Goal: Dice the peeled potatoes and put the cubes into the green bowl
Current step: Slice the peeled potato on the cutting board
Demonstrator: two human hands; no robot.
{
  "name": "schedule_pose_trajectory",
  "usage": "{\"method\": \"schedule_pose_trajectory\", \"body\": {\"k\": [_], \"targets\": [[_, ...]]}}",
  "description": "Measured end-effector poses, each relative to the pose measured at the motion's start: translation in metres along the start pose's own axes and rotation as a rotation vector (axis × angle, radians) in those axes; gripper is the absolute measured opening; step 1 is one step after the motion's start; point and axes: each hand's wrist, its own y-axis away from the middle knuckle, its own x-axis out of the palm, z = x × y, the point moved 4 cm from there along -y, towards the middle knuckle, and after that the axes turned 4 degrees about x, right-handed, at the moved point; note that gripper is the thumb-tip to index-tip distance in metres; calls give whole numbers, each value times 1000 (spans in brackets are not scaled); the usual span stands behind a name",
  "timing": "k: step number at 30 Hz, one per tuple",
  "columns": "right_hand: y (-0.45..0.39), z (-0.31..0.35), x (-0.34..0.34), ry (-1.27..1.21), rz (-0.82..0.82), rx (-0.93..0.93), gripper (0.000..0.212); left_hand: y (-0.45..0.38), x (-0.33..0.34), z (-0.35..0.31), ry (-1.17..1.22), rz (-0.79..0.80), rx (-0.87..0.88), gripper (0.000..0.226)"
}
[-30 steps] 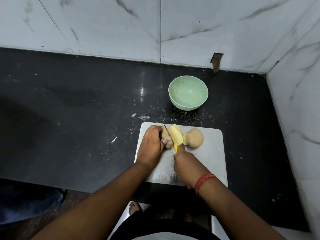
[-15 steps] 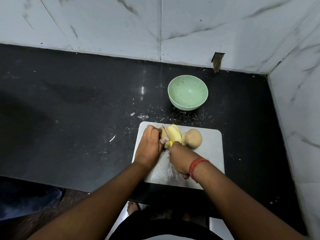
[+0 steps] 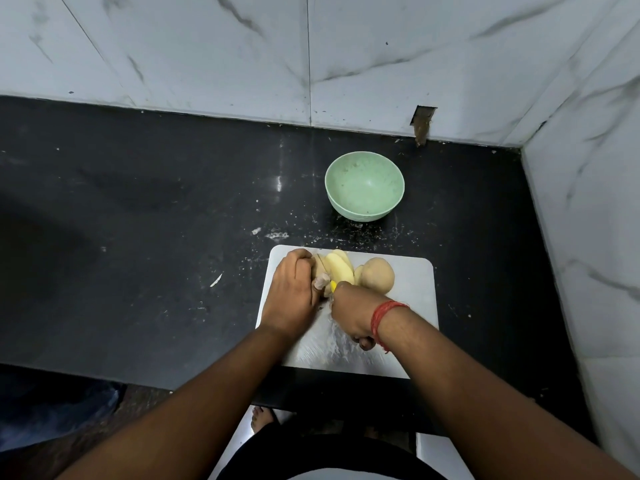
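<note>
Left hand (image 3: 294, 289) curls over the sliced potato (image 3: 337, 270) on the board (image 3: 412, 306), pinning it. Right hand (image 3: 349, 315) grips a yellow-handled knife (image 3: 333, 286), its blade seemingly hidden among the slices. A whole potato (image 3: 377, 274) lies just beside. Beyond the board stands the bowl (image 3: 364, 185).

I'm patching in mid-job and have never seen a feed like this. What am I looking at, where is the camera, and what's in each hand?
There is no machine here: a person works bare-handed, and the one camera sits on their head, looking down at a black counter. On a white cutting board the left hand holds a partly sliced potato steady. The right hand grips a knife with a yellow handle; its blade is hidden. A whole potato lies beside the slices. The green bowl, farther back, holds no cubes.
</note>
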Motion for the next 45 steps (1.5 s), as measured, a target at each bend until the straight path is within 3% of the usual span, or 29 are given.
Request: {"method": "schedule_pose_trajectory", "body": {"k": [6, 11, 14, 15, 18, 21, 24, 26, 36, 45], "targets": [[3, -10, 9, -87, -123, -18, 31, 0, 4, 5, -67, -29, 29, 29], [4, -4, 11, 31, -78, -109, 29, -2, 5, 6, -49, -31, 9, 28], [3, 6, 18, 245, -24, -102, 13, -3, 4, 5, -33, -36, 18, 46], [4, 6, 21, 279, -7, -89, 17, -4, 4, 5, -37, -32, 16, 52], [-3, -2, 31, 283, -28, -55, 16, -3, 4, 7, -57, -23, 7, 46], [-5, -13, 48, 66, -95, 23, 14, -4, 4, 7, -49, -15, 1, 56], [-14, -19, 58, -143, -181, 87, 34, -4, 2, 4, -46, -21, 12, 62], [-20, -18, 56, -233, -184, 85, 35, -4, 2, 4, -40, -23, 8, 63], [0, -33, 74, -17, -226, 48, 49, -4, 2, 4, -71, -28, 12, 55], [11, -49, 82, -7, -223, 41, 33, -3, 3, 6, -36, -4, -3, 57]]}}
